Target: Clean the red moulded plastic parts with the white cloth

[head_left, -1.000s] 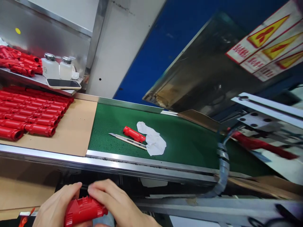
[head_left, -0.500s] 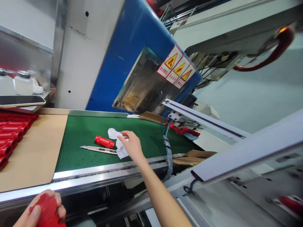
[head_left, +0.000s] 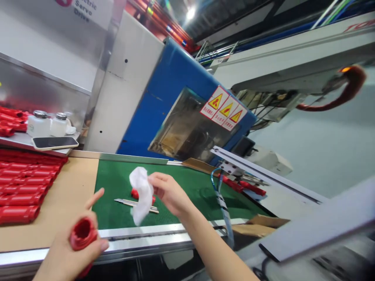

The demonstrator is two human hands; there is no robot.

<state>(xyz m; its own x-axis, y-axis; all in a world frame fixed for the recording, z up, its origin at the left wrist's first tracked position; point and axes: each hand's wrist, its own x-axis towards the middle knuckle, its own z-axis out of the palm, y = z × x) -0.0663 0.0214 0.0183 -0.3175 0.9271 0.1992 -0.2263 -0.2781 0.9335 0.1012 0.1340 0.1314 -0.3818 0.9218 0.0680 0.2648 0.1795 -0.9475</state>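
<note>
My left hand (head_left: 73,249) grips a red plastic handle (head_left: 82,234) end-on, its hollow end facing the camera and the index finger raised. My right hand (head_left: 168,192) pinches a white cloth (head_left: 140,193) and holds it lifted above the green conveyor belt (head_left: 187,183). Behind the hanging cloth a second red handle (head_left: 135,193) and a slim utility knife (head_left: 124,201) lie on the belt, both partly hidden.
Rows of red handles (head_left: 20,185) lie on brown cardboard (head_left: 70,191) at the left. A shelf holds two white dispenser bottles (head_left: 48,124) and a phone (head_left: 54,143). A blue machine (head_left: 175,97) with warning stickers stands behind the belt.
My right hand has picked the white cloth up off the belt and pulled it toward me. My left hand has risen with the red handle. The camera has tilted upward.
</note>
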